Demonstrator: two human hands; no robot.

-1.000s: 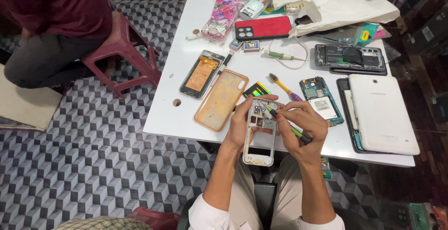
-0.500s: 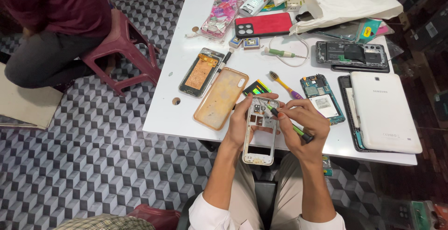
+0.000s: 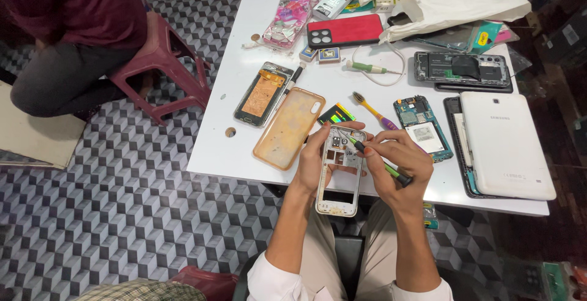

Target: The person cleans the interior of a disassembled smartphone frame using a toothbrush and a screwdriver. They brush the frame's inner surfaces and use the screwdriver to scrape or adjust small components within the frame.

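Left hand (image 3: 312, 163) grips an opened phone frame (image 3: 339, 169) while right hand (image 3: 397, 160) holds a green screwdriver (image 3: 379, 161) against it, at a white table (image 3: 238, 142)

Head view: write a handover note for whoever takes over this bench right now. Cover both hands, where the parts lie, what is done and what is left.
Left hand: grips the white phone frame with its back off by its left edge, over the near edge of the white table.
Right hand: holds a thin green-and-black screwdriver, tip at the frame's upper part.
Nearby: translucent orange phone case left of the frame; small blue-green circuit board and white tablet to the right.
Done: the frame is open, back cover off.
Left: work at the frame's top is in progress; whether screws remain is too small to tell.
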